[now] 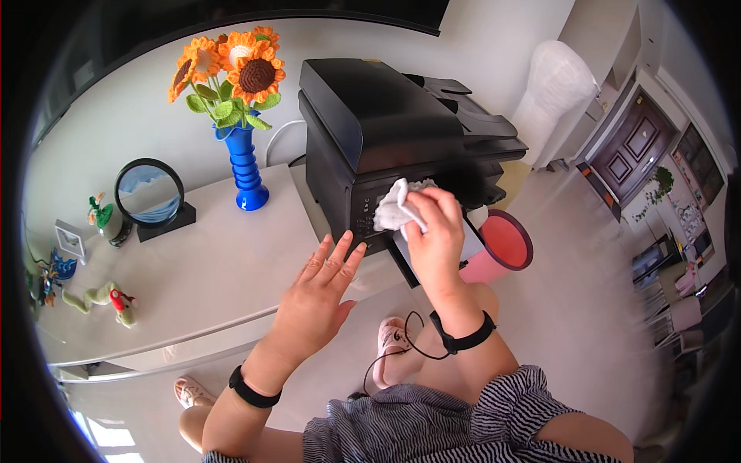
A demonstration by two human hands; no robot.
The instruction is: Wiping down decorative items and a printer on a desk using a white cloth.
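My right hand (435,243) grips a crumpled white cloth (398,209) against the front control panel of a black printer (370,127). The fingers of my left hand (315,295) are spread, with nothing in them, above the front edge of the light cabinet (231,254), just left of the printer's lower front corner. Below my right hand, the printer's output tray holds white paper (472,240). Part of the panel is hidden by the cloth. A black band sits on each wrist.
A blue vase (246,165) with crocheted sunflowers, a round sand picture (149,193), a potted ornament (109,220), a small frame (72,240) and a green plush toy (116,301) stand or lie on the cabinet. A pink bin (506,243) is beside the printer. A cable hangs near my legs.
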